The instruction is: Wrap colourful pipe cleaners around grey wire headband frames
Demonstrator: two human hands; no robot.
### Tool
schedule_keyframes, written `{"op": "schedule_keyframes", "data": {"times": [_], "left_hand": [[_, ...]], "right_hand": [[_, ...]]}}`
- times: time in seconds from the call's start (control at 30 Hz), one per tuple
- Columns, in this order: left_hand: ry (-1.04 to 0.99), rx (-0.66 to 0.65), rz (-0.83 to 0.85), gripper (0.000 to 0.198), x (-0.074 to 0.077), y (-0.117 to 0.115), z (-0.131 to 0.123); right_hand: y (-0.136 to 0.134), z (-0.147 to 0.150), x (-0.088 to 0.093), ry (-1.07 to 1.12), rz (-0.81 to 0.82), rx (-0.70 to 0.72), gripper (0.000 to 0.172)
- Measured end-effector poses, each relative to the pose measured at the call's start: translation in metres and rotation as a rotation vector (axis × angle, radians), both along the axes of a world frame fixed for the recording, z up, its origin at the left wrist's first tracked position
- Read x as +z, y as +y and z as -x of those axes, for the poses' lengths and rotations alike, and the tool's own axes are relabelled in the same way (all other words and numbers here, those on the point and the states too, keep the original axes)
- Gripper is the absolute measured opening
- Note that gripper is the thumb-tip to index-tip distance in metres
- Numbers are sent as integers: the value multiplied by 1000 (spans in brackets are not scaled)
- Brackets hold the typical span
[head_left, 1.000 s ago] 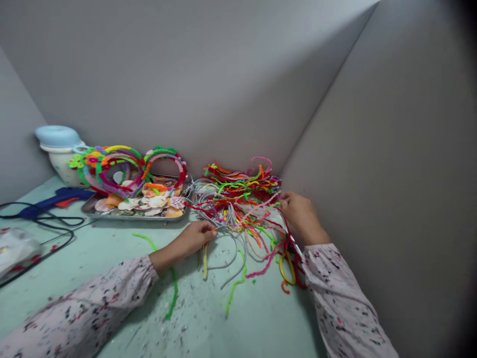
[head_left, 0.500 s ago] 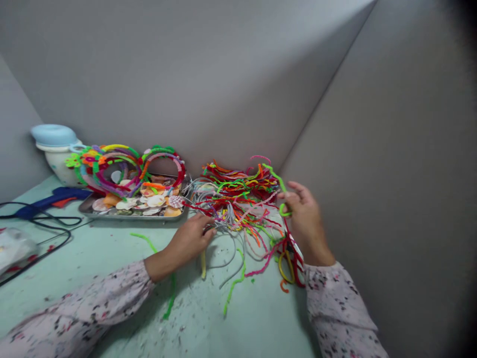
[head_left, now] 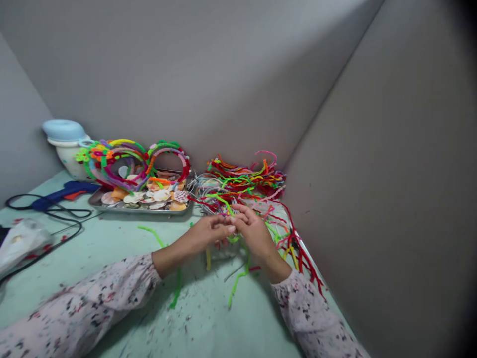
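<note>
A lime-green pipe cleaner sticks up from between my fingertips, its upper end bent to the left. My right hand pinches it between thumb and fingers. Coming in from the left, my left hand meets the right one, thumb and fingers closed around the lower part of the same piece; the exact grip is partly hidden. Just behind the hands lies a heap of colourful pipe cleaners mixed with grey wires. Another green pipe cleaner rests on the table below the hands.
A metal tray of seashells stands at back left, with colourful fuzzy headbands on it. Further left are a blue glue gun, a black cable, a plastic bag and a blue-lidded pot. Grey walls border the table.
My right hand has moved left and down with the lime-green pipe cleaner, to meet my left hand. The left hand has shifted slightly right and closed at the piece.
</note>
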State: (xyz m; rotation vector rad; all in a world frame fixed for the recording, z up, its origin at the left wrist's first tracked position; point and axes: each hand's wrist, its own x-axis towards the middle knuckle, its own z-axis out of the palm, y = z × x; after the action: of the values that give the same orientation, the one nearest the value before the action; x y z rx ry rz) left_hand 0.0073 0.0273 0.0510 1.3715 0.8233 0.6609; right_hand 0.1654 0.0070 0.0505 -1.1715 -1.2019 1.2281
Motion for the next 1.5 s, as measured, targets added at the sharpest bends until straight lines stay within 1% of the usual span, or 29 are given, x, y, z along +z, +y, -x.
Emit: {"op": "schedule_keyframes", "data": {"times": [0.1,0.2,0.27,0.3,0.37,0.4,0.43,0.5,0.6,0.77,0.9,1.0,1.1,1.23,1.33,1.5], "left_hand": [[9,40,-5,45,-6,3,1],[-7,57,-15,38,-12,-1,-2],[-35,70,-37,28,-16,-11,-7],[-55,78,-57,23,-17,-19,-10],[-46,73,-134,14,-19,-36,-15],[-20,66,-174,10,-20,-45,-17],[-5,54,-216,7,-21,-52,-19],[13,75,-272,5,-24,-61,-20],[18,125,-268,8,-29,-64,-20],[4,154,-177,14,-38,-59,-19],[1,175,-88,17,-40,-55,-20],[-17,171,-45,20,-40,-53,-20],[-22,142,-50,22,-42,-52,-19],[26,108,-111,27,-46,-52,-18],[67,100,-180,30,-46,-53,-17],[84,109,-276,31,-42,-51,-14]], "right_hand": [[-1,5,-1,6,1,21,39],[0,-3,4,-12,-27,6,37],[-1,-16,14,-59,-34,22,35],[-2,-24,21,-103,-18,60,33],[-5,-40,36,-256,13,141,22],[-7,-47,43,-327,28,168,20],[-9,-53,49,-385,44,206,21],[-11,-62,57,-467,89,235,25],[-10,-68,57,-490,85,212,29],[-1,-75,48,-456,70,84,31],[8,-82,40,-361,37,-12,33],[14,-88,35,-204,60,-65,34],[19,-94,30,-10,75,-106,29],[24,-99,25,189,64,-155,23],[25,-99,23,256,43,-134,18],[20,-99,30,345,11,-110,12]]}}
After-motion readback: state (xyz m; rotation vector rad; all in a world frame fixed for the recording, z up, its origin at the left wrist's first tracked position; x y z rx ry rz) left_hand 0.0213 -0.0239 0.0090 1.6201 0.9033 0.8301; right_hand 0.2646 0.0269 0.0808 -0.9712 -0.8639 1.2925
